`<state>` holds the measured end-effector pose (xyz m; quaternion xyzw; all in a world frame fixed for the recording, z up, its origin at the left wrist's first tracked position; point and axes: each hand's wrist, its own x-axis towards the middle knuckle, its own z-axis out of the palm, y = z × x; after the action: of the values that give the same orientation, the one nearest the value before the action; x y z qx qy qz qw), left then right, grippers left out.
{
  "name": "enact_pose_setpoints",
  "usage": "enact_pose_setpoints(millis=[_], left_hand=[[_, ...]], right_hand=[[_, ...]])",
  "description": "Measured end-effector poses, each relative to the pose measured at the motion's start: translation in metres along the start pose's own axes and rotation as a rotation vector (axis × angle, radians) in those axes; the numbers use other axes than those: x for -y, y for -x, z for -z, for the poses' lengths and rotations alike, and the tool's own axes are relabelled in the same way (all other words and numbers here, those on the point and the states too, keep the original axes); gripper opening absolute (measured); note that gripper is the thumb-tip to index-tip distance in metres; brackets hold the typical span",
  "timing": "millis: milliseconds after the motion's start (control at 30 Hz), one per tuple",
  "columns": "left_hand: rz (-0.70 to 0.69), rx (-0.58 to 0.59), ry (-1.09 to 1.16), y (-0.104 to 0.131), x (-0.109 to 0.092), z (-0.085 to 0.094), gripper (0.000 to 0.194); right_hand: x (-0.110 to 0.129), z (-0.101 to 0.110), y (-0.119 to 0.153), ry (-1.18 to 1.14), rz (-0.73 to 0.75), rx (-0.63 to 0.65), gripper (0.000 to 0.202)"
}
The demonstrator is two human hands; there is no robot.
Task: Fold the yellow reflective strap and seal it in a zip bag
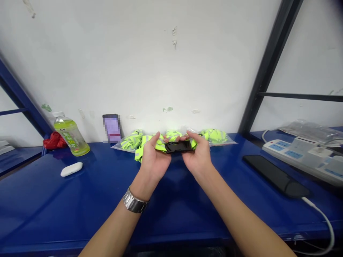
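We hold a black strap (179,146) between both hands, left hand (154,157) and right hand (197,154) gripping its ends (yellow bands (150,142) attached) above the blue tabletop (107,192).

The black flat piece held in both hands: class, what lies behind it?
Behind the black flat piece, neon-yellow straps lie in clear bags against the white wall. Both hands, left and right, cover their middle.

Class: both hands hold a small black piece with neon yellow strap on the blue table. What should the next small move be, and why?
Probably ease the neon yellow strap further along the black piece. The left hand and right hand pinch the piece between them just above the blue table, and the strap hangs bunched at the left side.
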<state>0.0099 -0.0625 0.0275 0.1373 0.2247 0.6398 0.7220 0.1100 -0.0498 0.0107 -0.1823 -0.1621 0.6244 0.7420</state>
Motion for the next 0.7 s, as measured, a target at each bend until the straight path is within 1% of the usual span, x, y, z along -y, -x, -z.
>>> enact_pose_setpoints(millis=[67,133,200,267,367,433,467,533,600,633,700], left_hand=[[-0.021,-0.005,-0.079,-0.001,-0.002,0.003,0.017],[-0.087,-0.038,-0.172,-0.001,-0.001,0.007,0.021],[-0.157,-0.084,-0.247,-0.002,0.001,0.013,0.023],[-0.183,-0.131,-0.302,-0.003,0.001,0.021,0.023],[-0.167,-0.148,-0.441,-0.005,-0.003,0.041,0.023],[-0.197,-0.121,-0.617,-0.005,-0.009,0.058,0.019],[-0.233,-0.100,-0.740,-0.005,-0.012,0.066,0.016],[-0.339,-0.064,-1.035,-0.005,-0.019,0.082,0.018],[-0.428,-0.001,-1.310,-0.005,-0.024,0.096,0.020],[-0.454,0.047,-1.401,-0.004,-0.027,0.103,0.019],[-0.474,0.144,-1.475,-0.004,-0.030,0.116,0.013]], right_hand=[[0.000,0.002,-0.002,0.049,0.004,-0.003,0.024],[0.000,0.004,-0.004,0.070,0.013,-0.027,0.028],[0.001,0.007,-0.004,0.087,0.056,-0.068,0.030],[0.001,0.012,-0.004,0.152,0.110,-0.089,0.032],[-0.001,0.022,-0.003,0.313,0.139,-0.052,0.030],[-0.005,0.031,-0.002,0.413,0.134,-0.011,0.028],[-0.007,0.036,-0.002,0.459,0.136,0.014,0.027],[-0.011,0.047,-0.001,0.561,0.151,0.081,0.023],[-0.013,0.059,0.000,0.694,0.188,0.158,0.020],[-0.012,0.065,0.001,0.779,0.208,0.192,0.020],[-0.010,0.073,0.003,0.981,0.248,0.241,0.021]])
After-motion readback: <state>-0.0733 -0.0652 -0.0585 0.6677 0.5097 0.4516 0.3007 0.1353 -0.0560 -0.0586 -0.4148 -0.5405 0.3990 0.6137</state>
